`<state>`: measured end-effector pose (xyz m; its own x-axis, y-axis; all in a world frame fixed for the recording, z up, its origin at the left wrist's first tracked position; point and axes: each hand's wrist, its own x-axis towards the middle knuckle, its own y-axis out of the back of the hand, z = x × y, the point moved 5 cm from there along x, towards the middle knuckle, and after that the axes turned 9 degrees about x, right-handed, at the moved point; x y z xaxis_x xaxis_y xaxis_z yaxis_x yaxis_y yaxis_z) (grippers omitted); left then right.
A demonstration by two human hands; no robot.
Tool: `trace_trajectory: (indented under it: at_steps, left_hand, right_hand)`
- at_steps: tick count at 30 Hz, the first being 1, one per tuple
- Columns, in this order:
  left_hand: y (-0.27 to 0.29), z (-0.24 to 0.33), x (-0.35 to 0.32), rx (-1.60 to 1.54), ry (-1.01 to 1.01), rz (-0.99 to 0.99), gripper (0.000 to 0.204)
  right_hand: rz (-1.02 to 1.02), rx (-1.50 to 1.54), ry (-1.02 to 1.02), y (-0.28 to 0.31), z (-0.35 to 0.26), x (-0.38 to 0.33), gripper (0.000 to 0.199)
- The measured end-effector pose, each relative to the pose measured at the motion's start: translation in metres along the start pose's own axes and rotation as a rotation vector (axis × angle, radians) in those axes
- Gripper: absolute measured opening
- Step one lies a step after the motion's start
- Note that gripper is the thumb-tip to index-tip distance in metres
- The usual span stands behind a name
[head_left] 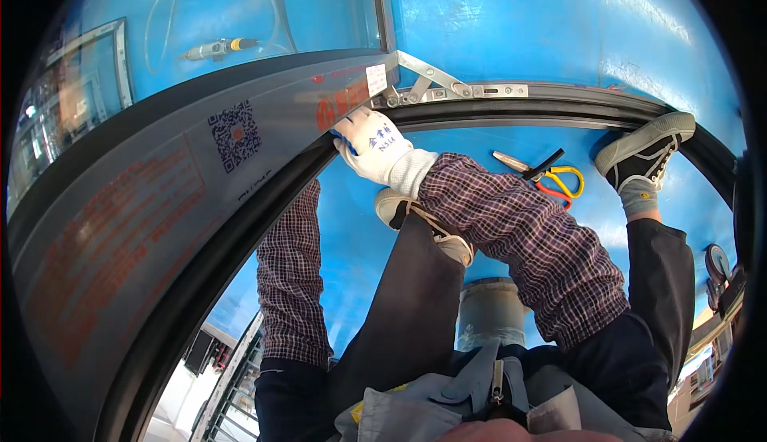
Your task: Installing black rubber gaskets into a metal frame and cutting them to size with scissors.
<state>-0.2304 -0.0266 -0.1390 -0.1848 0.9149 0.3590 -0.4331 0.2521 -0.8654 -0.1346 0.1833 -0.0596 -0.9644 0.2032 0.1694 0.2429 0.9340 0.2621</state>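
Observation:
A dark window sash (264, 194), its face covered with printed film, stands tilted up across the left. A metal friction hinge (431, 79) joins its corner to the black window frame (511, 114) lying on the blue surface. My right hand (369, 145), in a white glove, is closed round the sash edge just below the hinge; its fingertips are partly hidden. My left sleeve (292, 274) runs up behind the sash, which hides my left hand. Scissors (551, 178) with yellow and red handles lie inside the frame, right of my right forearm.
Beyond the sash, a pneumatic screwdriver-like tool (217, 49) with a clear hose lies on the blue surface (511, 19). My shoes (651, 142) stand at the frame. A round grey stool-like base (491, 310) is below me. A metal rack (228, 386) stands at lower left.

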Motion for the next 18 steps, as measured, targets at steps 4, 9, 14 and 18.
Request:
trace_trajectory:
  at_steps: [4,9,14,18]
  left_hand:
    - [0.000,-0.003,-0.005,-0.129,0.009,-0.014,0.071]
    - [-0.002,-0.012,-0.008,-0.496,0.073,-0.021,0.072]
    - [-0.006,-0.013,-0.009,-0.855,0.153,-0.022,0.073]
    - [-0.009,-0.011,-0.016,-1.157,0.214,-0.001,0.074]
  right_hand:
    - [-0.004,0.056,0.071,0.027,-0.010,-0.007,0.029]
    - [-0.072,0.101,0.021,0.096,0.003,-0.046,0.042]
    - [-0.170,0.062,-0.220,0.085,0.016,-0.056,0.043]
    - [-0.076,0.173,-0.152,0.039,-0.007,-0.020,0.032]
